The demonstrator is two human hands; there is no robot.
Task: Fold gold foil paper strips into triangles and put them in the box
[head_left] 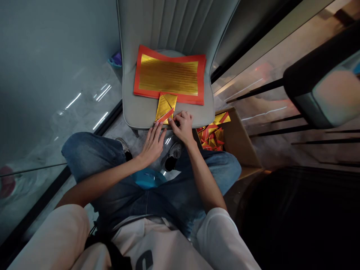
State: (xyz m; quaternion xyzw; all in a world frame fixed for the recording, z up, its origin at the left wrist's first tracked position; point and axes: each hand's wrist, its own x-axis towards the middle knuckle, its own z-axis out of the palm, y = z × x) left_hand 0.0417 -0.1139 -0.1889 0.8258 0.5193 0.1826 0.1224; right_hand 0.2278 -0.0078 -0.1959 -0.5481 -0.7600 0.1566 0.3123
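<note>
On the front of the grey chair seat lies a folded gold-and-red paper [164,106], its lower end turned up in a slanting red-edged flap. My left hand [152,146] reaches to its lower left corner, fingers stretched out and fingertips resting on the fold. At the lower right corner my right hand [182,125] is curled, thumb and forefinger pinching the paper's edge. Just behind, partly under the folded piece's top, a stack of red sheets [170,75] with gold foil centres lies on the seat.
A cardboard box [239,140] holding several folded gold-and-red papers [212,135] stands right of the chair [131,108]. A blue plastic stool [149,178] shows between my legs. Glass panels rise at left; a dark-legged chair [306,86] is at right.
</note>
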